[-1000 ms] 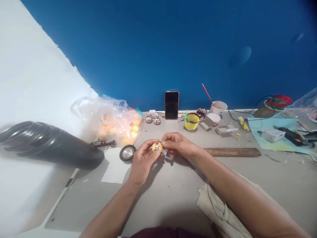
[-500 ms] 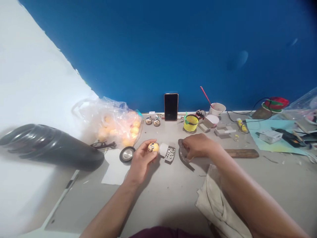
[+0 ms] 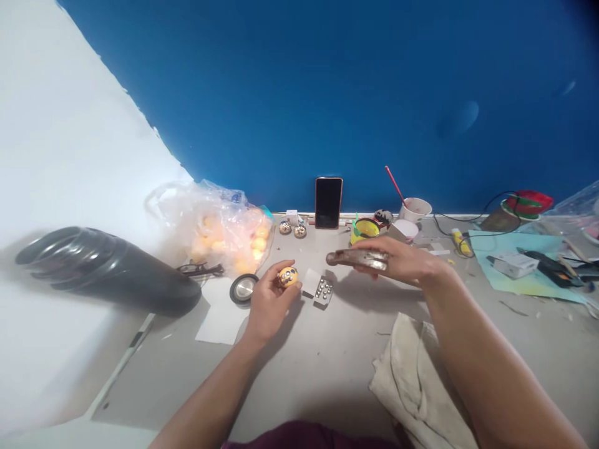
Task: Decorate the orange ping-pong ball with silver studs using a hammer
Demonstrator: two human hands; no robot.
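Now, left hand (image 3: 270,300) clamped on a yellow ball (image 3: 287,277), thumb and fingers pinching it from the sides; silvery and dark dots on its visible face. Ball held over the middle of the surface (image 3: 285,368), well in from the left edge. Right hand (image 3: 401,257) closed on a hammer (image 3: 358,257), metal head toward the ball, raised clear of the surface; handle mostly hidden. Between the hands: small open box (image 3: 311,284), shiny round studs (image 3: 324,289) in it. Just left of the left hand, a black-rimmed disc (image 3: 244,289). Far edge: two dotted balls (image 3: 300,231) side by side, upright phone (image 3: 328,202) right of them. Toward the near edge, right of centre: crumpled cloth (image 3: 407,362).
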